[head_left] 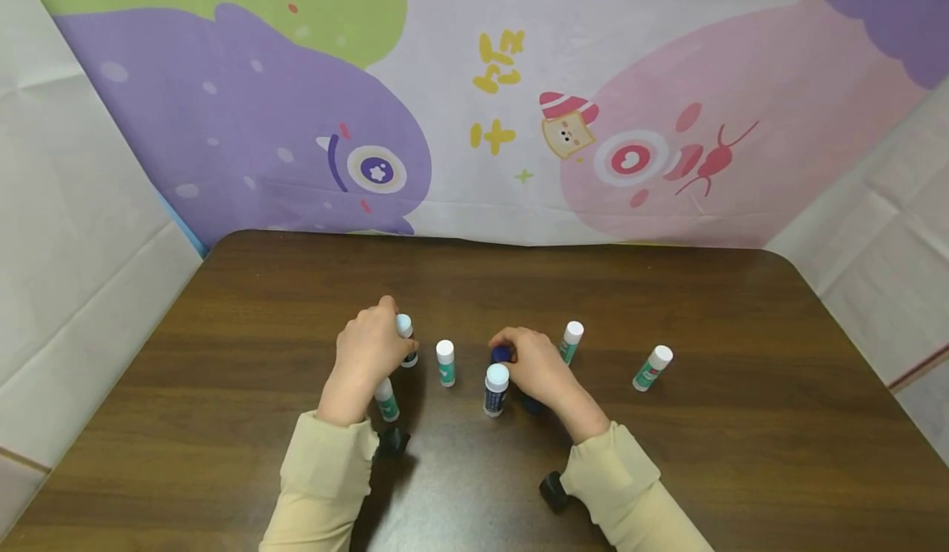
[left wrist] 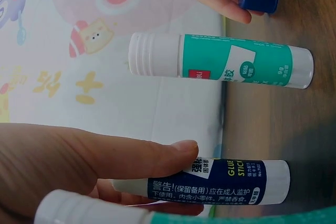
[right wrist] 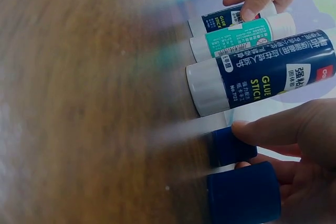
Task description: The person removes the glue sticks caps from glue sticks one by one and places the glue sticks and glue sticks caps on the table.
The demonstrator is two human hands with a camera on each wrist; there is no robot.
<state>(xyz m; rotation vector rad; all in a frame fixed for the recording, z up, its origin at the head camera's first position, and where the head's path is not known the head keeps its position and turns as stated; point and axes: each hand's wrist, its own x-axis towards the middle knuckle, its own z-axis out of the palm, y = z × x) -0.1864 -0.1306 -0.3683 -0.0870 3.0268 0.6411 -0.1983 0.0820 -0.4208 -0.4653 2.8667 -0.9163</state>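
- Your left hand (head_left: 368, 343) pinches a navy-and-white glue-stick tube (left wrist: 236, 184); wrist drift could topple the green-and-white tube (head_left: 388, 404) beside it.
- Your right hand (head_left: 541, 365) pinches a short blue plastic cylinder (right wrist: 232, 147); crowding could tip its blue neighbour (right wrist: 244, 195).

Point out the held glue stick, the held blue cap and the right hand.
Held glue stick (left wrist: 220, 183), left wrist view, on its label.
Held blue cap (right wrist: 234, 146), right wrist view, on its side.
Right hand (head_left: 539, 366), head view, on its back.

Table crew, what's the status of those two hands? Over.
Left hand: grip on navy glue stick. Right hand: grip on short blue cylinder. Possibly in the way: second blue cylinder and upright navy stick near right hand.
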